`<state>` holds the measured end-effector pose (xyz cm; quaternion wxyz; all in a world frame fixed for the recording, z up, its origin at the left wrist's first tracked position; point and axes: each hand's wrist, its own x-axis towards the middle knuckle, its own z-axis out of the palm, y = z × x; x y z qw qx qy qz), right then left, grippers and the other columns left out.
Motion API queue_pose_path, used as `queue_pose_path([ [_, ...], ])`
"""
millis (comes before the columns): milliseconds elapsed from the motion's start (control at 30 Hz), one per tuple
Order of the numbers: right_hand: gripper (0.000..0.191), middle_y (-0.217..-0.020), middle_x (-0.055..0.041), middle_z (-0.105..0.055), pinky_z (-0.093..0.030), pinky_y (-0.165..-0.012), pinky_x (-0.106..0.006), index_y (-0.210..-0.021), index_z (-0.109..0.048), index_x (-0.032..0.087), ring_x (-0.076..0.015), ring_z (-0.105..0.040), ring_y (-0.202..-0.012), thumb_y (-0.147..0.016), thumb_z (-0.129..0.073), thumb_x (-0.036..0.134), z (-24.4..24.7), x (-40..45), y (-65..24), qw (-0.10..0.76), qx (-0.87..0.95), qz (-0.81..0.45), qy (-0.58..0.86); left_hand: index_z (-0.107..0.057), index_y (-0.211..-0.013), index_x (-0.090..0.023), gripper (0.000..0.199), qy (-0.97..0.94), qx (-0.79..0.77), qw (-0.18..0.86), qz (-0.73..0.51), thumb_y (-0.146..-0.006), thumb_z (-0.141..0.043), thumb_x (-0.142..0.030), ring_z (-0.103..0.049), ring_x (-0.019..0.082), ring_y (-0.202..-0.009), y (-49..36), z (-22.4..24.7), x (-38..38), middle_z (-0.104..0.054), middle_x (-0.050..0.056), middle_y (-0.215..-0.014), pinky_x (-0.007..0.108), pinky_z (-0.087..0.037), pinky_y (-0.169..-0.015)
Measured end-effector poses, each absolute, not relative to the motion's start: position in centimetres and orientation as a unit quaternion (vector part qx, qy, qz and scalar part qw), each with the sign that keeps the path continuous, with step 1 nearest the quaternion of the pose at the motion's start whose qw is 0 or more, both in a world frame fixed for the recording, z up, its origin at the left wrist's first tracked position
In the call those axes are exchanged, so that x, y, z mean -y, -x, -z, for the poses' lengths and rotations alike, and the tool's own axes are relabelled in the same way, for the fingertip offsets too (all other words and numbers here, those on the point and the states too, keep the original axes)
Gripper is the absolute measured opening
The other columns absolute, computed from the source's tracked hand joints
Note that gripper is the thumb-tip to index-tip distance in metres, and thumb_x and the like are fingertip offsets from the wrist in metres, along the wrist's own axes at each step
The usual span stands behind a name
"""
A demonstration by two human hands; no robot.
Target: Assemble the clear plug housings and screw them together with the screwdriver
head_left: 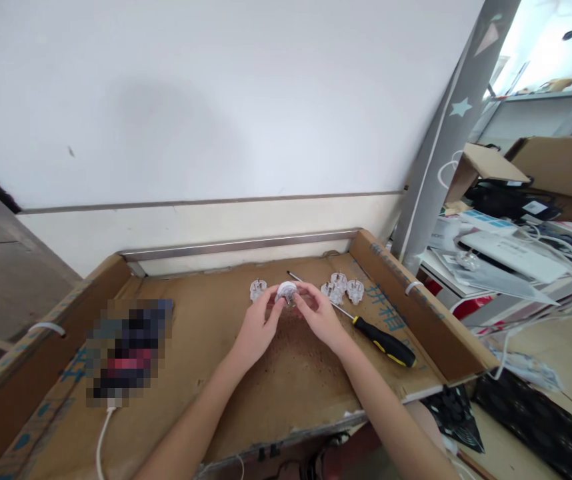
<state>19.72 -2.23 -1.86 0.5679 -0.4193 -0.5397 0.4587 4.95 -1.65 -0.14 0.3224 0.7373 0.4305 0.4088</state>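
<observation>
A small round white plug (287, 291) with metal parts showing is held up over the cardboard. My left hand (265, 308) pinches it from the left, and my right hand (315, 305) grips its right side. Fingertips cover part of it. Just left of my left hand lies a clear plastic plug piece (258, 289) with metal pins. Several similar clear plug pieces (336, 288) are grouped beyond my right hand. A screwdriver (385, 341) with a black and yellow handle lies to the right, its shaft passing behind my right hand.
The cardboard tray (186, 373) has raised sides left and right. A blurred-out object with a white cable (102, 443) lies on its left part. A white wall (216, 120) stands behind. Boxes, bags and cables crowd a shelf (516, 267) at right.
</observation>
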Motion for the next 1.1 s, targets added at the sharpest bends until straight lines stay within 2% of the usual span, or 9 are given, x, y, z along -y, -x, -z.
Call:
queue_pose_path([
  [233, 0.033, -0.094, -0.0051, -0.060, -0.051, -0.061, -0.024, -0.108, -0.053, 0.013, -0.0092, -0.057, -0.070, -0.087, -0.052, 0.038, 2.3, 2.1, -19.6, 0.558, 0.556, -0.450, 0.421, -0.050, -0.120, -0.022, 0.033, -0.757, -0.417, 0.303, -0.401, -0.092, -0.041, -0.037, -0.057, 0.019, -0.103, -4.7, 0.3, 1.7, -0.059, 0.006, -0.118, 0.034, -0.044, -0.092],
  [467, 0.030, -0.102, -0.0064, -0.057, -0.052, -0.070, -0.029, -0.109, -0.054, 0.014, -0.0119, -0.057, -0.082, -0.088, -0.052, 0.034, 3.1, 1.7, -20.1, 0.540, 0.595, -0.396, 0.444, -0.048, -0.120, -0.022, 0.033, -0.772, -0.421, 0.279, -0.385, -0.090, -0.045, -0.033, -0.058, 0.020, -0.100, -4.6, 0.9, 1.6, -0.060, 0.007, -0.116, 0.034, -0.047, -0.089],
  [600, 0.028, -0.101, -0.0062, -0.058, -0.051, -0.072, -0.029, -0.108, -0.054, 0.013, -0.0118, -0.058, -0.082, -0.088, -0.051, 0.033, 3.2, 1.9, -20.0, 0.520, 0.638, -0.342, 0.453, -0.042, -0.129, -0.025, 0.044, -0.795, -0.414, 0.227, -0.382, -0.086, -0.049, -0.022, -0.053, 0.020, -0.112, -4.5, 1.1, 1.7, -0.054, 0.006, -0.125, 0.036, -0.044, -0.095],
  [700, 0.025, -0.102, -0.0072, -0.057, -0.051, -0.071, -0.029, -0.106, -0.056, 0.016, -0.0124, -0.058, -0.080, -0.086, -0.050, 0.030, 2.5, 2.4, -19.6, 0.502, 0.666, -0.275, 0.478, -0.048, -0.124, -0.026, 0.043, -0.821, -0.388, 0.181, -0.378, -0.083, -0.046, -0.012, -0.053, 0.019, -0.111, -4.4, 1.4, 1.5, -0.057, 0.005, -0.121, 0.036, -0.043, -0.097],
  [767, 0.029, -0.105, -0.0081, -0.057, -0.050, -0.077, -0.032, -0.112, -0.054, 0.019, -0.0147, -0.057, -0.083, -0.086, -0.048, 0.029, 1.7, 3.4, -19.6, 0.492, 0.676, -0.219, 0.503, -0.052, -0.119, -0.026, 0.039, -0.817, -0.394, 0.170, -0.385, -0.083, -0.046, -0.012, -0.056, 0.018, -0.106, -4.2, 1.5, 1.2, -0.059, 0.004, -0.115, 0.034, -0.045, -0.094],
  [867, 0.037, -0.111, -0.0091, -0.056, -0.040, -0.093, -0.041, -0.121, -0.051, 0.022, -0.0211, -0.052, -0.104, -0.086, -0.048, 0.031, 0.5, 6.5, -21.0, 0.489, 0.663, -0.124, 0.553, -0.052, -0.117, -0.025, 0.035, -0.769, -0.445, 0.159, -0.431, -0.084, -0.051, -0.018, -0.059, 0.017, -0.098, -3.7, 1.4, 0.7, -0.060, 0.004, -0.112, 0.030, -0.049, -0.085],
  [967, 0.033, -0.111, -0.0113, -0.055, -0.032, -0.096, -0.051, -0.113, -0.057, 0.021, -0.0273, -0.048, -0.109, -0.084, -0.052, 0.035, 1.1, 10.9, -24.7, 0.480, 0.614, -0.031, 0.626, -0.054, -0.115, -0.025, 0.031, -0.717, -0.480, 0.134, -0.488, -0.084, -0.054, -0.022, -0.059, 0.017, -0.096, -3.5, 0.7, 0.7, -0.059, 0.005, -0.112, 0.028, -0.049, -0.078],
  [1033, 0.038, -0.115, -0.0097, -0.054, -0.036, -0.089, -0.051, -0.114, -0.056, 0.024, -0.0303, -0.049, -0.108, -0.082, -0.052, 0.043, 2.6, 13.6, -27.6, 0.370, 0.593, 0.087, 0.710, -0.056, -0.113, -0.026, 0.030, -0.696, -0.493, 0.117, -0.509, -0.084, -0.055, -0.024, -0.058, 0.018, -0.100, -3.7, 0.2, 1.0, -0.056, 0.005, -0.117, 0.027, -0.049, -0.076],
  [1100, 0.038, -0.110, -0.0090, -0.056, -0.041, -0.080, -0.047, -0.117, -0.053, 0.023, -0.0291, -0.053, -0.102, -0.084, -0.048, 0.042, 3.9, 15.5, -29.8, 0.308, 0.594, 0.112, 0.735, -0.057, -0.112, -0.027, 0.027, -0.685, -0.500, 0.115, -0.517, -0.084, -0.055, -0.026, -0.057, 0.018, -0.101, -3.9, -0.1, 1.4, -0.055, 0.005, -0.119, 0.026, -0.048, -0.074],
])
